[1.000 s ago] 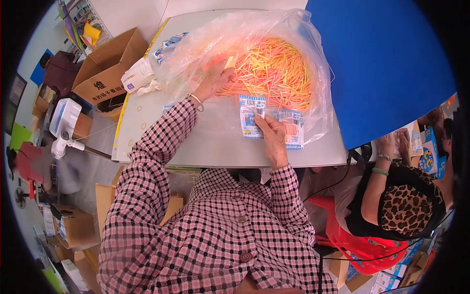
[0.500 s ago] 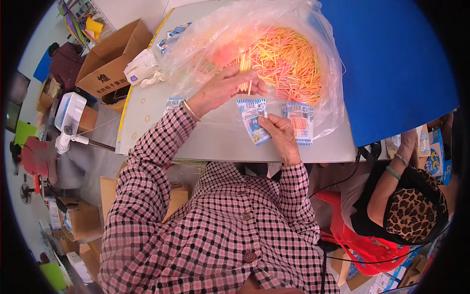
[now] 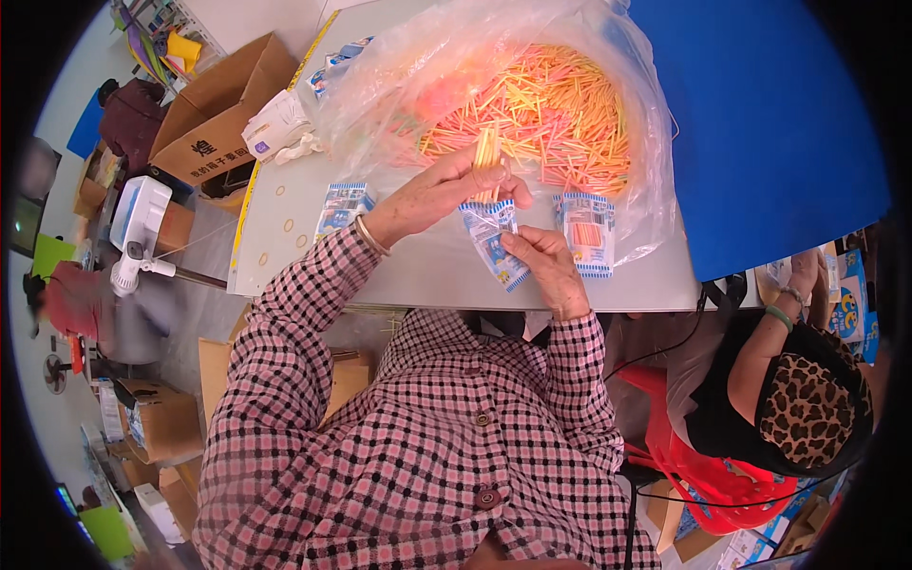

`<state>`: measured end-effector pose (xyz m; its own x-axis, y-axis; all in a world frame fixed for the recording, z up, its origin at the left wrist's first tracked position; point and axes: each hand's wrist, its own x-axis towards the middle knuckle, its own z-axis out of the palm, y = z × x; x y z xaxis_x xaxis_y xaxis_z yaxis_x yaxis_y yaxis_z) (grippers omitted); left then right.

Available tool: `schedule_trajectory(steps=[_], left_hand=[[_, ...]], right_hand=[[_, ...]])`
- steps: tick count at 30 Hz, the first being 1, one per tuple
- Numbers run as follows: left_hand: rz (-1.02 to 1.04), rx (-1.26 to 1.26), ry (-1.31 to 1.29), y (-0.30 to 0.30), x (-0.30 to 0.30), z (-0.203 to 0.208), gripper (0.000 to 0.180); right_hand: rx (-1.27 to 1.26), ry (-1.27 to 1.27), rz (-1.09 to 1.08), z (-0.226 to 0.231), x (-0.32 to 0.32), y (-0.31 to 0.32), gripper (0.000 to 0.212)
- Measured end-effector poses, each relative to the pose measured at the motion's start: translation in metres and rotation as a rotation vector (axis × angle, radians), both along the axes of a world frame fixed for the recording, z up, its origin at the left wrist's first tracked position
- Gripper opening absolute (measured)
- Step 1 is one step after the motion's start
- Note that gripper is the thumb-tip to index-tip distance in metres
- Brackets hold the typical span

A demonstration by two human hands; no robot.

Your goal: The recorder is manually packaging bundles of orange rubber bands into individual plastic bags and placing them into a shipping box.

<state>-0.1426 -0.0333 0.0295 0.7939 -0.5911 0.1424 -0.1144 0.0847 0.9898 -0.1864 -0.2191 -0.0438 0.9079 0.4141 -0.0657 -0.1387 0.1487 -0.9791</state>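
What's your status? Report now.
Right hand pinching blue-and-white packet. Left hand gripping yellow sticks at its top edge. No obstruction visible.

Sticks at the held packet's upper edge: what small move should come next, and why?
Probably the left hand should ease the bundle of sticks down into the blue-and-white packet: their lower ends are at its top edge, and the right hand is pinching the packet. Whether its mouth is open is hard to tell.

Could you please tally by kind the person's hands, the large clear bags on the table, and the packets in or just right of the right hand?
Hands: 2 (left hand, right hand)
Large clear bag: 1
Packets: 2 (held packet, lying packet)
Total: 5
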Motion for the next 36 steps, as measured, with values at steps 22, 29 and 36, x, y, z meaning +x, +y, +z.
schedule_trajectory(steps=[22,29,36], left_hand=[[-0.006,0.056,-0.019,-0.004,-0.01,-0.007,0.023],[0.026,0.039,-0.186,-0.004,-0.011,-0.016,0.025],[0.073,0.197,-0.308,0.006,-0.002,-0.01,0.028]], right_hand=[[0.066,-0.019,0.007,-0.002,-0.004,0.001,0.026],[0.037,-0.054,-0.058,0.001,-0.005,0.003,0.024],[0.037,-0.093,-0.135,0.001,-0.002,0.006,0.026]])
